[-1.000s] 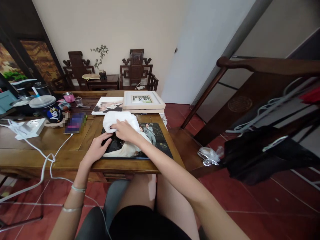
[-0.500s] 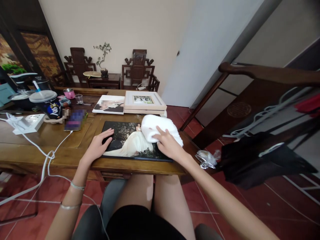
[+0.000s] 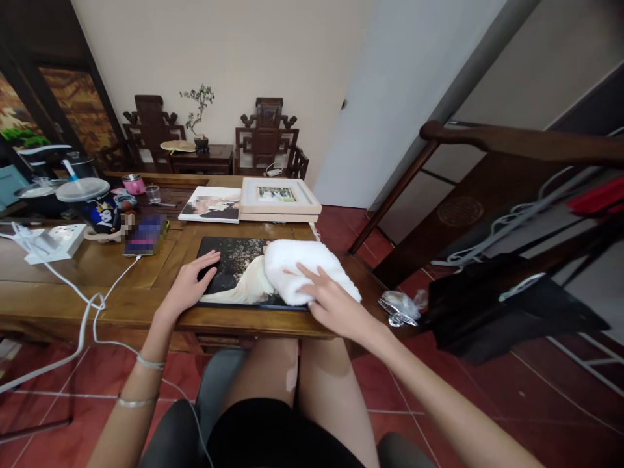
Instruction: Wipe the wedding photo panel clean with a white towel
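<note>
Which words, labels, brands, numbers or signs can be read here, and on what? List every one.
Readable text: none.
Photo panel: no lettering visible on its uncovered part.
Dark cup: crowned cartoon figure, no legible lettering.
Phone: pixelated, unreadable.
Round emblem on the wooden chair back: too indistinct to read.
Silvery packet: any print is too small or blurred.

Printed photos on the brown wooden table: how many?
3: dark rectangular photo panel partly under the white fluffy towel; white-edged photo farther back; pale wood-framed photo right of that. More may hide below.
</note>
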Tool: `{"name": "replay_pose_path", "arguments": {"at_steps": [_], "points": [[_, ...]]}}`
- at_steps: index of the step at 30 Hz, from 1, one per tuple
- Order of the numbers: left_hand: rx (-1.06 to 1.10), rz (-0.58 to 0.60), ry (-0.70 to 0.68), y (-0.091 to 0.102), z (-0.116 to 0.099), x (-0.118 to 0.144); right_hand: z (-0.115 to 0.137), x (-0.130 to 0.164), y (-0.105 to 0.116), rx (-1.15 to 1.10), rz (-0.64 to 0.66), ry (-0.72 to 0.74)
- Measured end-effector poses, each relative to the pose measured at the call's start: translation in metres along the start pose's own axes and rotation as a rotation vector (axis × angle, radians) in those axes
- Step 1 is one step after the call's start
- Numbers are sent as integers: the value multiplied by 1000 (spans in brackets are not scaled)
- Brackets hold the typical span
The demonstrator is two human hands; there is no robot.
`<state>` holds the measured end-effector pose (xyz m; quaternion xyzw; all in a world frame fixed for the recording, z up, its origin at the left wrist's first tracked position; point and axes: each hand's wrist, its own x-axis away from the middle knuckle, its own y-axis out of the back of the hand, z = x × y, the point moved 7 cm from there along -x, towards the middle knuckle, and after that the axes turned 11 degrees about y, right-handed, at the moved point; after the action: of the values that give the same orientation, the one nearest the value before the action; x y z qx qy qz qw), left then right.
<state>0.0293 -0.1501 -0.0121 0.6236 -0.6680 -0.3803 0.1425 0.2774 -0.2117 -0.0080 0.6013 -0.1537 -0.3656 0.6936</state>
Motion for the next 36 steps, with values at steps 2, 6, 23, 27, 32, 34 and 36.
{"name": "replay_pose_path", "arguments": {"at_steps": [2,6,23,27,32,34,36], "points": [[4,2,4,0,0,0,-29,-23,0,33,-4,-45],[12,4,3,0,0,0,-74,-63,6,59,-19,-68],[-17,-3,4,0,-1,0,30,39,-4,-15,-17,5],[-12,-8,-2,0,-1,0,39,43,-3,-7,1,49],[-11,-3,7,0,-1,0,3,12,-4,23,6,8],[-15,-3,8,0,0,0,-18,-6,-4,34,-5,-34],[-17,-3,5,0,0,0,-39,-25,-3,52,-14,-90]]}}
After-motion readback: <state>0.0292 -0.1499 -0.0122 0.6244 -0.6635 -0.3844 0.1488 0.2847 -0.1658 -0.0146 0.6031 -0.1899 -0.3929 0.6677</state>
